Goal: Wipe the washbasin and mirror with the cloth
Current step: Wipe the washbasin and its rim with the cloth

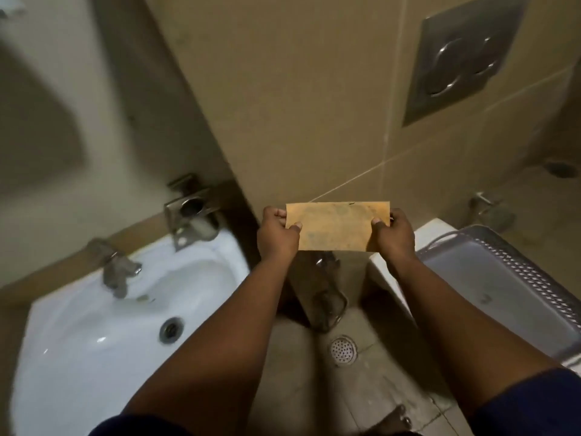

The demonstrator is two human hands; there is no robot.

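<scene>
I hold the stained orange rectangular cloth [338,226] stretched flat at twelve o'clock, my left hand [276,236] pinching its left edge, my right hand [393,234] its right. The white ceramic washbasin [94,335] sits at eight o'clock.

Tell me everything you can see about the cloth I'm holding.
The cloth is a thin, orange-tan rectangle, folded flat, with faint greyish smudges. It is stretched wide and upright in the air before the beige tiled wall, right of the washbasin. The left hand pinches its left end, the right hand its right end. Nothing else touches it.
</scene>
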